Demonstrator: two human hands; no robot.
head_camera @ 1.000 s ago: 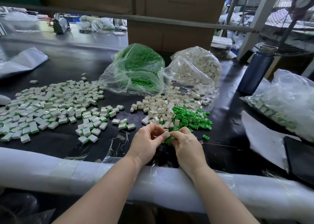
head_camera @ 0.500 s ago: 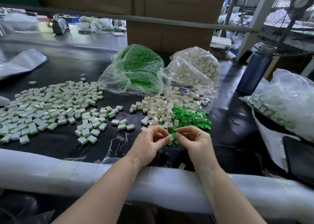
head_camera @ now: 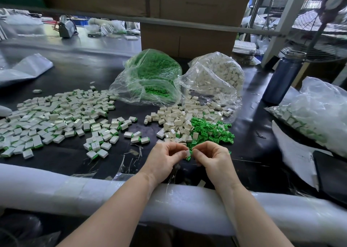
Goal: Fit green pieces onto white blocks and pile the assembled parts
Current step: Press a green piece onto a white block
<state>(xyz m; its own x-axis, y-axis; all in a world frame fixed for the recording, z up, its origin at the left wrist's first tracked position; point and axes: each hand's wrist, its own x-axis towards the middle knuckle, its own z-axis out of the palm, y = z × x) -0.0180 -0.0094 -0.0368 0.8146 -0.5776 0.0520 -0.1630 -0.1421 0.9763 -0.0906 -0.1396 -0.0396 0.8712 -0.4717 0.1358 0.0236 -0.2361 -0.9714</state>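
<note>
Lower centre of frame: left hand (head_camera: 163,159) pinches white block (head_camera: 187,153), right hand (head_camera: 213,157) pinches green piece (head_camera: 190,157) just below-right of it, fingertips nearly touching.

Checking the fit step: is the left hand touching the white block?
Touching. The head view shows the left hand pinching the white block at its fingertips, with the right hand meeting it from the other side.

white blocks (head_camera: 174,123), green pieces (head_camera: 210,130), black table (head_camera: 78,72), blue bottle (head_camera: 282,79).
</note>
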